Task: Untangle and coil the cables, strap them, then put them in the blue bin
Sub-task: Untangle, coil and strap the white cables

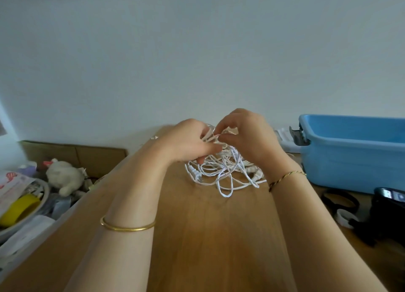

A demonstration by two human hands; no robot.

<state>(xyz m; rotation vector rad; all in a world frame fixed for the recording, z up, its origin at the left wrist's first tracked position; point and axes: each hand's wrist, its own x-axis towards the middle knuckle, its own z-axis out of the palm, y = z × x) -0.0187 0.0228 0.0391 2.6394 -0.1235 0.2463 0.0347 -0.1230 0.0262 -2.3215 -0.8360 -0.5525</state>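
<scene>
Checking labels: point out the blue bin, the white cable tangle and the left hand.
blue bin (350, 169), head view, front wall.
white cable tangle (225, 160), head view, dense middle loops.
left hand (188, 140), head view, back of the hand.

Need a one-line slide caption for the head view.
Left hand and right hand pinch strands of the tangled white cables on the wooden table; blue bin stands at right.

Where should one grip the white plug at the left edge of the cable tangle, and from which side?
Probably pinch the white plug by its moulded body, from the left: it lies flat on the table at the edge of the tangle, loops crowding its right.
</scene>
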